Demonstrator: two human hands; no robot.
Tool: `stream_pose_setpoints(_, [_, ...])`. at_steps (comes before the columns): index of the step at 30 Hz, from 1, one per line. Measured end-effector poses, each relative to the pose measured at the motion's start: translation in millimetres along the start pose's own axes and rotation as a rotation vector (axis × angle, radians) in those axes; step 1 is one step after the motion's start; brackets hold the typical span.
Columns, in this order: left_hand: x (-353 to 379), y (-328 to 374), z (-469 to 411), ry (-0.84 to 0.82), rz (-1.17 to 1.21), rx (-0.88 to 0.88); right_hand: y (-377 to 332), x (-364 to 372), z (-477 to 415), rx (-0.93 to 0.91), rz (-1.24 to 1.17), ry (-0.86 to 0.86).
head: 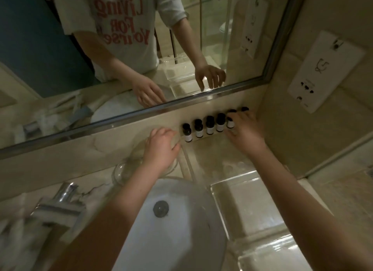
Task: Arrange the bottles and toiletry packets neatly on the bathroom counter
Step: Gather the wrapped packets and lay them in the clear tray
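Bottles [203, 127]: upright in a row along the desk's [210, 149] back edge, under the mirror [121, 48].
Right hand [245, 129]: fingers spread over the two bottles nearest the back right corner; grip unclear.
Left hand [161, 147]: loosely open, just beside the row's left end, above a glass dish [121, 172].

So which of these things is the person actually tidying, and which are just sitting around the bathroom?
Part of the job:
- row of small dark-capped bottles against the wall under the mirror
- right hand, fingers on the bottles at the right end
- left hand, beside the row's left end

Just there:
- glass dish
- tap
- sink
- clear tray
- wall socket
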State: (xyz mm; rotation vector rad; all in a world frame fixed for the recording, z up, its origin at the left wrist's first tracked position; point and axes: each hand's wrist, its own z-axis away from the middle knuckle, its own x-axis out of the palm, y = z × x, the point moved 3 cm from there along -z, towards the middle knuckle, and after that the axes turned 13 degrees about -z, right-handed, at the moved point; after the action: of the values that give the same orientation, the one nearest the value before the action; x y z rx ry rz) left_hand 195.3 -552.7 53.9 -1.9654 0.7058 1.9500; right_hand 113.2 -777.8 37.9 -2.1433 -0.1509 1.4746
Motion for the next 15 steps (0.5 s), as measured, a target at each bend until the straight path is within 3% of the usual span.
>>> stream_pose_setpoints(3, [-6, -21, 34, -0.025, -0.011, -0.018, -44, 14, 41, -0.091, -0.008, 0.016])
stream_pose_setpoints(6, [-4, -52, 81, -0.072, -0.004, -0.055, -92, 34, 82, -0.128, -0.093, -0.080])
stream_pose_setpoints(15, [26, -177, 257, -0.272, 0.021, -0.293, -244, 125, 201, -0.275, -0.126, -0.670])
